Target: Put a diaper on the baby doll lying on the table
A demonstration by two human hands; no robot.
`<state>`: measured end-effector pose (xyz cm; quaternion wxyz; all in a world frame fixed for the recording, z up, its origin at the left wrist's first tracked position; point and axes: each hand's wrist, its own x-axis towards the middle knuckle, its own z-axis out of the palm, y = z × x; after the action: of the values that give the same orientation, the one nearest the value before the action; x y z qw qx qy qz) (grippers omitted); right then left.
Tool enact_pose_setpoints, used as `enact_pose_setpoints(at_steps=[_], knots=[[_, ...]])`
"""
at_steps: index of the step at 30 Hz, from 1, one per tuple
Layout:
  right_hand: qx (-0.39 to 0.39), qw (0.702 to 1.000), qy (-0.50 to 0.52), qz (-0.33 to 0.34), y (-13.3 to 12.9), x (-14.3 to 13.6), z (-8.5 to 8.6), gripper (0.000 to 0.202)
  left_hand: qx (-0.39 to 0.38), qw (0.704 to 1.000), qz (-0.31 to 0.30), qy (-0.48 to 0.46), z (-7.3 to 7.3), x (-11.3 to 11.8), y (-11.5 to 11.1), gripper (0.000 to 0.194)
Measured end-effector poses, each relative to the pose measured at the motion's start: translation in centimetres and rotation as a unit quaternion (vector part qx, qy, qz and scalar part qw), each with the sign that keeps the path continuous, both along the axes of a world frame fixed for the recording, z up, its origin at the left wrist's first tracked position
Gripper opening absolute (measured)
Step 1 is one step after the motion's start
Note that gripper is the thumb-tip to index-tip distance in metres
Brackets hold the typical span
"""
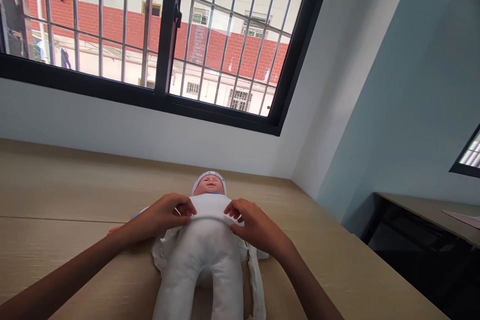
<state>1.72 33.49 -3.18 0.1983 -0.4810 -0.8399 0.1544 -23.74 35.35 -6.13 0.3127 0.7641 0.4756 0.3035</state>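
Observation:
A baby doll in white lies on its back on the wooden surface, legs toward me. It wears a white cap with dark marks along the band. Across its chest lies a white top with a rolled lower edge. My left hand is closed on the left end of that edge, thumb below and fingers above. At the right end, my right hand grips the edge with curled fingers. A loose white cloth strip hangs beside the doll's leg on the right.
The light wooden tabletop runs up to a white wall under a barred window with a dark frame. A blue-grey wall rises at the right. Below it stands a dark desk with a pinkish sheet on top.

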Motion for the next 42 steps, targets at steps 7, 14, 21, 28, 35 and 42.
enact_pose_setpoints(at_steps=[7, 14, 21, 28, 35, 42], knots=[[0.082, 0.995, 0.052, 0.03, 0.5, -2.5, -1.6, 0.013, 0.027, 0.999, 0.023, -0.001, -0.4, 0.6, -0.2, 0.033], [0.093, 0.988, 0.12, -0.001, 2.5, -2.5, -3.6, 0.014, 0.048, 0.997, 0.005, -0.057, -1.7, 0.6, 1.1, 0.035], [0.099, 0.987, 0.125, -0.019, 3.6, -2.3, -4.4, 0.012, 0.016, 0.991, 0.044, -0.123, -2.8, 0.9, 1.9, 0.043], [-0.056, 0.994, 0.093, 0.029, 1.8, -0.3, -1.5, 0.023, -0.106, 0.994, 0.001, -0.022, 0.2, -0.2, 0.1, 0.062], [-0.137, 0.986, 0.028, 0.086, -0.6, -0.5, 1.2, 0.019, -0.105, 0.984, -0.076, 0.119, 2.5, 0.0, -2.2, 0.038], [-0.137, 0.99, -0.026, 0.031, -1.0, 0.6, 1.7, 0.035, -0.104, 0.975, -0.039, 0.193, 4.0, -0.6, -3.3, 0.035]])
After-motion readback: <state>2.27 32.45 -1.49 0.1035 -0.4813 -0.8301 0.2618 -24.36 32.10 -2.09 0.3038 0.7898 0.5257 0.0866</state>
